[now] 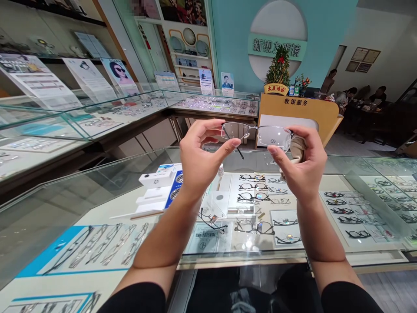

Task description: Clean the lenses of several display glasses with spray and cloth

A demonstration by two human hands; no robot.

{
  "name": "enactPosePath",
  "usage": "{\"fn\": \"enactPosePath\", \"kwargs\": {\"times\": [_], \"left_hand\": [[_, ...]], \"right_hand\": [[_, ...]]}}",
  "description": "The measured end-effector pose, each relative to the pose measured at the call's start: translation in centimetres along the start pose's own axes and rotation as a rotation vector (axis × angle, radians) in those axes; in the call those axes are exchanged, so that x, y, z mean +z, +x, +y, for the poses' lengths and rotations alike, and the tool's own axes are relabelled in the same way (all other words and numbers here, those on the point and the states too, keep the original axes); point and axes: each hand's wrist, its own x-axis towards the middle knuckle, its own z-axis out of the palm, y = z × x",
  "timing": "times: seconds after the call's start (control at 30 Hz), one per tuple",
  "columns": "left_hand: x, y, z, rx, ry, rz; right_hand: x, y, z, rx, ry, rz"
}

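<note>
Glasses (272, 135) up at twelve o'clock, off the surface (228, 259) at six, your left grip (200, 156) and right grip (308, 174) pinching the ends, cloth (297, 150) bunched in the right.

Optician's Shop

You are in an eyewear shop: glass cases (325, 256) display rows of glasses (253, 196), and ad cards (119, 77) with portraits, one wearing sunglasses, stand on the cases. Past them, you face a yellow counter (298, 114) with Chinese lettering and a lettered round sign (278, 26) on the teal wall (230, 48).
</note>
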Motion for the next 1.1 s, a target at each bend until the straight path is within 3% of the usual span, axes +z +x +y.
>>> {"fn": "enactPosePath", "kwargs": {"times": [0.13,0.3,0.43,0.63,0.93,1.0,1.1], "left_hand": [[0.1,0.0,0.2,0.109,0.055,0.082],[0.2,0.1,0.8,0.263,0.168,0.203],[0.3,-0.1,1.0,0.324,0.187,0.202],[0.3,-0.2,0.7,0.292,0.215,0.194],[0.4,0.3,1.5,0.472,0.260,0.209],[0.4,0.2,1.6,0.464,0.267,0.213],[0.1,0.2,1.2,0.318,0.256,0.185]], "right_hand": [[-0.1,0.2,0.2,0.079,0.013,-0.038],[-0.6,0.9,1.5,0.201,0.028,-0.176],[-0.9,1.4,2.2,0.238,0.050,-0.264],[-0.9,1.6,2.4,0.269,0.045,-0.299],[-1.0,1.7,3.0,0.279,0.032,-0.356],[-1.0,1.7,3.3,0.282,0.031,-0.372],[-0.9,1.6,3.2,0.258,0.037,-0.335]]}}
